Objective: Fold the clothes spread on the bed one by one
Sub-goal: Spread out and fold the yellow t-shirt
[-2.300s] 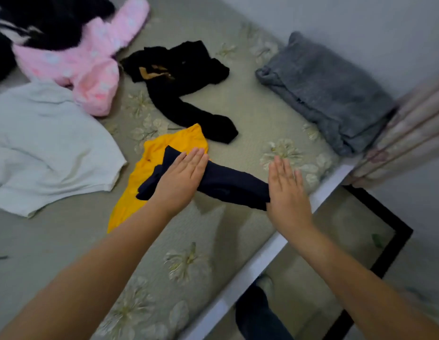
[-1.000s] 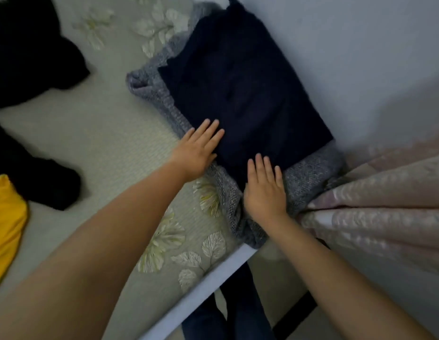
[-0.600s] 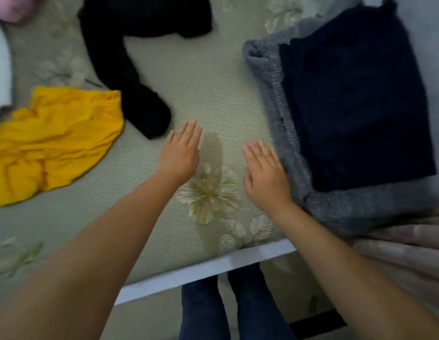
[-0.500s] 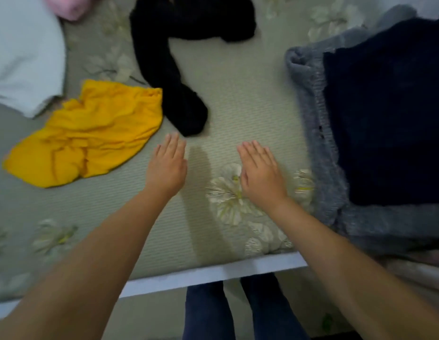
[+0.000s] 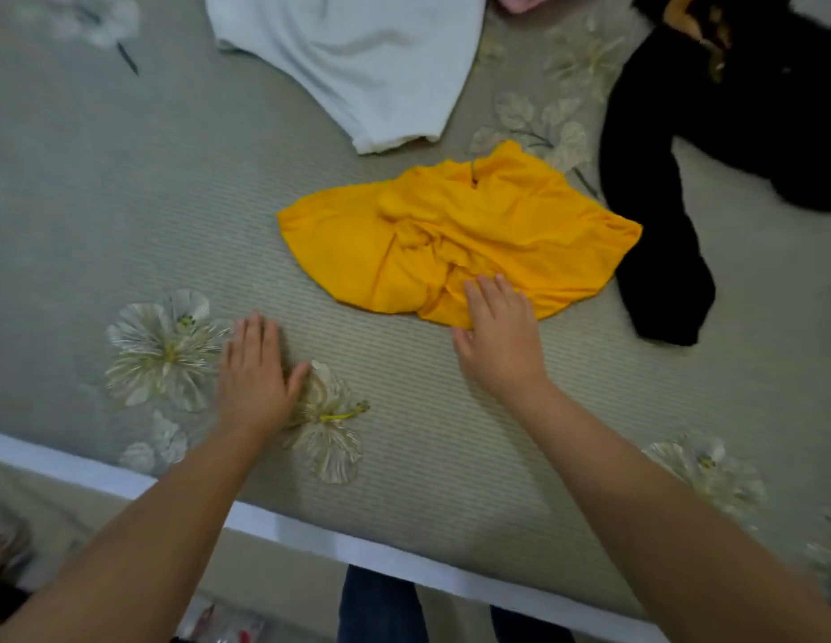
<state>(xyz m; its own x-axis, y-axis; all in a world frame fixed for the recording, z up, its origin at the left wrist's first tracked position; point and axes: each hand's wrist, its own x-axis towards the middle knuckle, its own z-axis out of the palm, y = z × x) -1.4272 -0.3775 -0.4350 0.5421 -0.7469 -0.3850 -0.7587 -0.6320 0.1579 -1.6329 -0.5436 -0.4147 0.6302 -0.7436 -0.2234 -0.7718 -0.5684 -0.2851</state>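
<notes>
Now both hands flat, fingers straight — right hand (image 5: 499,338) touching the near edge of the crumpled yellow garment (image 5: 455,239) mid-bed (image 5: 126,215), left hand (image 5: 255,368) on bare sheet, white top (image 5: 357,58) far, black clothing (image 5: 710,146) right.

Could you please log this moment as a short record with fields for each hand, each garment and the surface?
left hand: open, flat on the bed, touching no garment
right hand: open, fingertips on the near edge of the yellow garment
yellow garment: crumpled, unfolded, mid-bed
white garment: spread flat, beyond the yellow one
black garment: unfolded, right of the yellow one
pink garment: only a corner shows at the top edge
bed: pale green cover with flower prints
</notes>
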